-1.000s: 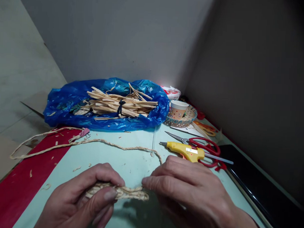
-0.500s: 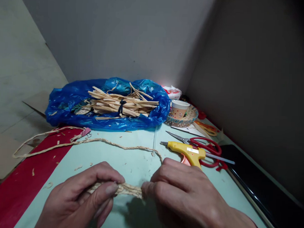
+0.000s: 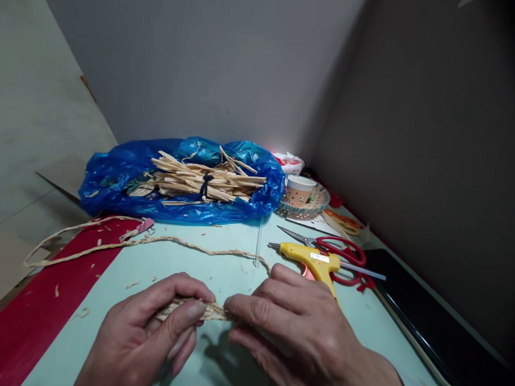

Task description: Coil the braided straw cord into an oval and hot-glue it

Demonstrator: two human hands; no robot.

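Observation:
My left hand [image 3: 151, 330] pinches a small flat coil or folded bundle of twisted straw cord [image 3: 214, 311] between thumb and fingers, low in the middle of the view. Closed over the right end of that cord is my right hand [image 3: 295, 329], its index fingertip on the straw and its thumb just below. A long tail of the same cord [image 3: 209, 251] runs from behind my right hand leftward across the table and loops at the left. My right palm and part of the bundle are hidden.
Behind lies a blue plastic bag [image 3: 110, 171] with a tied bundle of dry straw [image 3: 186, 179]. To the right are a yellow glue gun [image 3: 310, 258], red-handled scissors [image 3: 344, 246], a paper cup [image 3: 300, 191] in a woven basket [image 3: 320, 201], and a black flat device [image 3: 430, 317].
My right hand has shifted left, closer to my left hand, and its index finger now lies further along the cord. Less of the bundle shows between the hands. The view has shifted slightly.

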